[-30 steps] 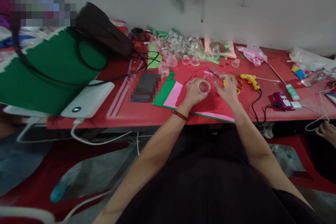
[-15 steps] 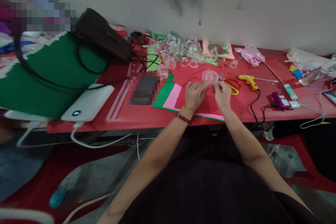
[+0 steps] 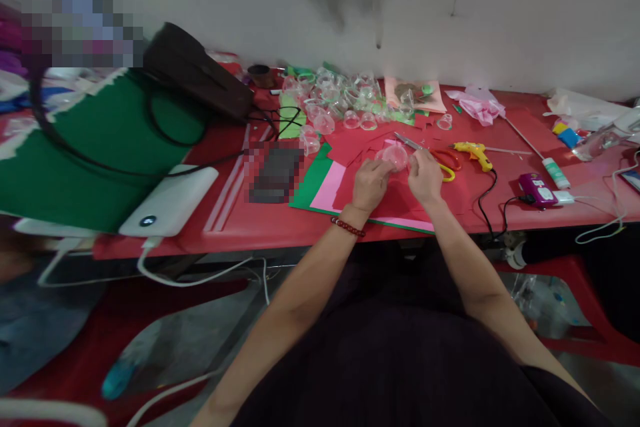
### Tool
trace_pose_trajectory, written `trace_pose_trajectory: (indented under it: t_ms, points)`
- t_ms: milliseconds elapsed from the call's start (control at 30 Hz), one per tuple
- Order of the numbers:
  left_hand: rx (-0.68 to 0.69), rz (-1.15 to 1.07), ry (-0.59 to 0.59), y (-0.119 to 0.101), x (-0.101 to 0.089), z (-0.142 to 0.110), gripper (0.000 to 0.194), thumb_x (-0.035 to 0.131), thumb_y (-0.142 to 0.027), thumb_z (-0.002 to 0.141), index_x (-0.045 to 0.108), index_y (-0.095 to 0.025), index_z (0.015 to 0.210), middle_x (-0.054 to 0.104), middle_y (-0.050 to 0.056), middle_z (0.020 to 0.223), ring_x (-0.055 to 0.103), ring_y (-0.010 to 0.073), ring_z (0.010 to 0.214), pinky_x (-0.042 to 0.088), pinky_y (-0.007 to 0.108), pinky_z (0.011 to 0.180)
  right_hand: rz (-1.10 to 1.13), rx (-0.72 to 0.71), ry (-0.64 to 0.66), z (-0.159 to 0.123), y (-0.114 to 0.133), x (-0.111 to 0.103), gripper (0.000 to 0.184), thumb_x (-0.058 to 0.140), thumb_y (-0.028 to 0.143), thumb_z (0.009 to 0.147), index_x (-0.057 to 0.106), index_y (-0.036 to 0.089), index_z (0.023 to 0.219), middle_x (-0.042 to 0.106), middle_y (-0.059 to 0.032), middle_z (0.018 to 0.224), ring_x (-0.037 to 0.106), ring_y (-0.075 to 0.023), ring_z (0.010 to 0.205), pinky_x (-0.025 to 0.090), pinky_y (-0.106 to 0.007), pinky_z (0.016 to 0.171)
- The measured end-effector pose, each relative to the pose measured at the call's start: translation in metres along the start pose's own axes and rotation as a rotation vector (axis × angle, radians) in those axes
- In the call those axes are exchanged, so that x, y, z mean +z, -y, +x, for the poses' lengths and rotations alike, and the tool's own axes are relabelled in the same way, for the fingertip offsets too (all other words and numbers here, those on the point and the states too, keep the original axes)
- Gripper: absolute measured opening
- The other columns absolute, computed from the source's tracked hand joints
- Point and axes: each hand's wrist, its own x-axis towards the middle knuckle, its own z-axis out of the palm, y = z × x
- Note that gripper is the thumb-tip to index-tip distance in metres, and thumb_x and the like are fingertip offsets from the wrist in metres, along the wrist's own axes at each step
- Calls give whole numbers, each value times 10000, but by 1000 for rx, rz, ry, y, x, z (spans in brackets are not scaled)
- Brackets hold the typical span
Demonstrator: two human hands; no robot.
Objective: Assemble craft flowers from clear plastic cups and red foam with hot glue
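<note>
Holding one clear plastic cup, likely light, slippery, easily dented (best taken by rim): left hand, grip clamped on cup; right hand, grip unclear.

clear plastic cup | round | between hands | over red paper

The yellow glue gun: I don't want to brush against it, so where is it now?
In the head view, the yellow glue gun lies on the red table right of the right hand, between the scissors and the purple socket block.
</note>
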Motion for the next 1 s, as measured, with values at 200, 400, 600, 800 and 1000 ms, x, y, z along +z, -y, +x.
trace_pose_trajectory:
  t_ms: [200,400,600,800,1000]
  points:
    - [-41,-51,-82,6,1,-2,194,530,-259,1080,721,-240,1055,808,76,1057,733,248,1009,557,420,948,54,71,-177,30,-38,-14,128,525,233,1016,647,229,1052,671,-138,1169,631,-273,1036,509,-434,931]
    - [-35,11,-67,5,1,1,211,518,-194,1066,718,-258,1042,806,64,1034,725,245,972,519,429,945,186,-77,35,3,-14,-5,221,637,437,1014,639,220,972,708,-79,934,655,-225,854,512,-357,818]
    - [-8,99,-5,1,-1,4,274,475,-194,1076,715,-259,961,783,67,943,712,257,923,469,461,990,58,-77,94,-15,10,10,374,412,369,1097,603,234,805,698,-95,799,632,-238,752,449,-356,719]
    - [-12,68,14,-3,-2,4,256,490,-190,1064,709,-263,951,778,56,913,697,259,933,451,480,1031,-39,-64,26,-10,-2,11,325,412,347,1077,591,238,829,682,-97,803,617,-251,759,420,-346,691]
    - [-67,21,-5,-1,-2,1,236,496,-155,1047,706,-258,1016,794,76,1038,689,267,983,427,502,1063,109,55,-141,19,-35,-8,231,470,371,1063,611,240,937,673,-106,925,638,-266,904,500,-413,850]
